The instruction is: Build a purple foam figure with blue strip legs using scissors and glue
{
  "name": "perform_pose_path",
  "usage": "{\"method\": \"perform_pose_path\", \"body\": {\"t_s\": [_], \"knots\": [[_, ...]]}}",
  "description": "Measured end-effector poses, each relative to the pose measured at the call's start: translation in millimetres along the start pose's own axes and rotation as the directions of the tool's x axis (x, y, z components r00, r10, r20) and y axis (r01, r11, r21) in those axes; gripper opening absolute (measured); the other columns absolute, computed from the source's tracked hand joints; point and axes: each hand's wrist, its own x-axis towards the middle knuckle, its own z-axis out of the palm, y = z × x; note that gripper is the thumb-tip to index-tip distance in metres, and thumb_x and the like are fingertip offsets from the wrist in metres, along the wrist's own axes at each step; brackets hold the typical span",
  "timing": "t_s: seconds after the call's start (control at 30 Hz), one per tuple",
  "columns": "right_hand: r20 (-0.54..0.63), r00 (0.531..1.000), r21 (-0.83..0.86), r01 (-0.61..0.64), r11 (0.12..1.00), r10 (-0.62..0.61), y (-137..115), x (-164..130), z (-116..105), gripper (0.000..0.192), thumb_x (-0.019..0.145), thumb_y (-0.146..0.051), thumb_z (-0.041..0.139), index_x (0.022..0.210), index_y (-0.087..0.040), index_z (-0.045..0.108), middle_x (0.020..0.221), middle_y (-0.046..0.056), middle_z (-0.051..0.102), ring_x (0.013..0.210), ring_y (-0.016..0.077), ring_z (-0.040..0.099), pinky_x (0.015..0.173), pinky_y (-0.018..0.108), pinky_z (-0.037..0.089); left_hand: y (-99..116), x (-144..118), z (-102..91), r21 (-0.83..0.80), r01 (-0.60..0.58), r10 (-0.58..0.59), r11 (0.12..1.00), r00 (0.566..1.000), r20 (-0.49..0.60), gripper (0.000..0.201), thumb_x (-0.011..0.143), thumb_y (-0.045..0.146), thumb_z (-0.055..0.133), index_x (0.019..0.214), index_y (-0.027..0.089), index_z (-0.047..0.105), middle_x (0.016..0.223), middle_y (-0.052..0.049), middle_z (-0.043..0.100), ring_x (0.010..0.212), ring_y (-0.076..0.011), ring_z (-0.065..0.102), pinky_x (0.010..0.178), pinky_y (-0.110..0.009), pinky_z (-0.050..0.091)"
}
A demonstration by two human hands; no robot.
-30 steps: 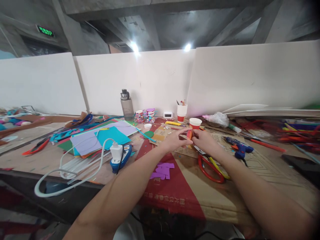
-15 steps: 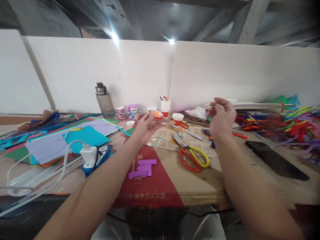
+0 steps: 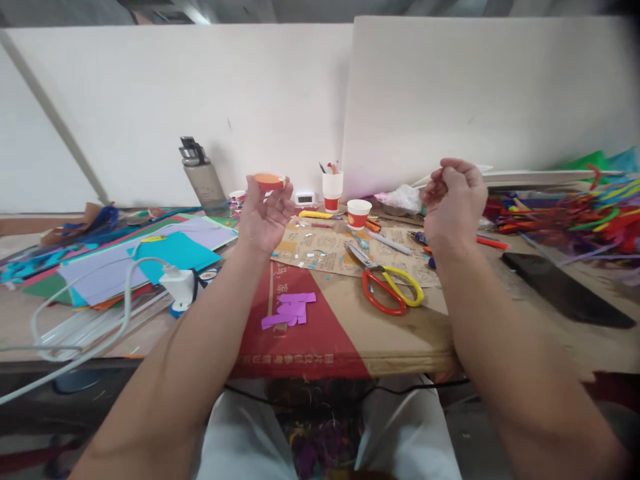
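White partition boards back a cluttered craft table (image 3: 450,347) covered with cardboard. Left hand (image 3: 265,217), centre-left of frame, is raised palm up with fingertips pinched on a small orange disc (image 3: 269,180): flat, round, orange top with a paler rim, held level above the table, in front of the white board. Fingers curl lightly around its edge, otherwise hand half open. Right hand (image 3: 455,203), centre-right, is raised and curled into a loose fist, thumb against forefinger; whether anything is pinched in it cannot be told, too blurred. Between and below the hands, on the cardboard, lie scissors (image 3: 387,290) with red and yellow handles, blades pointing to upper left. Purple paper scraps (image 3: 290,310) lie on the red patch at centre. Red-and-white paper cup (image 3: 359,213) stands behind the scissors. Grey water bottle (image 3: 203,177) stands upper left by the wall. Coloured paper sheets (image 3: 150,257) stacked at left, a white charger (image 3: 180,283) with cable on them. Pile of coloured pipe cleaners (image 3: 575,217) at right, dark phone (image 3: 565,290) just below.
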Motion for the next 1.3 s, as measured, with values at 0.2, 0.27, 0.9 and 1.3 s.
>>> {"method": "perform_pose_path", "body": {"t_s": [0.2, 0.27, 0.9, 1.3], "knots": [[0.148, 0.988, -0.08, -0.044, 0.996, 0.055, 9, -24, 18, 0.003, 0.082, -0.021, 0.055, 0.083, -0.023, 0.056, 0.07, -0.002, 0.052, 0.054, 0.0085, 0.045, 0.05, 0.023, 0.037, 9, 0, -0.6, -0.164, -0.062, 0.057, 0.984, 0.998, -0.037, 0.044, 0.092, 0.058, 0.046, 0.084, 0.015, 0.057, 0.094, -0.006, 0.07, 0.08, -0.0077, 0.062, 0.064, -0.018, 0.048], [0.199, 0.978, -0.131, -0.044, 0.99, 0.07, 14, -35, 23, 0.002, 0.082, -0.023, 0.055, 0.082, -0.023, 0.057, 0.07, -0.003, 0.054, 0.054, 0.0082, 0.046, 0.05, 0.023, 0.038, 9, 2, -2.6, -0.182, -0.054, 0.044, 0.982, 0.997, -0.057, 0.048, 0.092, 0.06, 0.044, 0.084, 0.014, 0.059, 0.093, -0.008, 0.071, 0.073, -0.0078, 0.061, 0.062, -0.019, 0.048], [0.55, 0.815, -0.591, 0.226, 0.774, 0.183, 27, -76, 26, 0.024, 0.081, -0.048, 0.056, 0.084, -0.025, 0.065, 0.084, 0.008, 0.069, 0.07, 0.0255, 0.061, 0.063, 0.041, 0.046, -66, -22, -4.9, 0.007, 0.44, -0.439, 0.898, 0.898, -0.037, 0.02, 0.081, 0.024, 0.046, 0.093, 0.016, 0.06, 0.081, -0.006, 0.065, 0.071, -0.0201, 0.067, 0.059, -0.028, 0.046], [0.74, 0.667, -0.516, 0.478, 0.711, 0.089, 56, -89, 22, 0.03, 0.089, -0.043, 0.053, 0.102, -0.02, 0.066, 0.093, 0.01, 0.066, 0.078, 0.0229, 0.061, 0.07, 0.038, 0.049, -76, -26, -1.3, 0.173, 0.524, -0.525, 0.834, 0.85, -0.045, 0.038, 0.091, 0.041, 0.035, 0.098, 0.016, 0.063, 0.09, -0.008, 0.068, 0.058, -0.0139, 0.058, 0.047, -0.024, 0.039]]}}
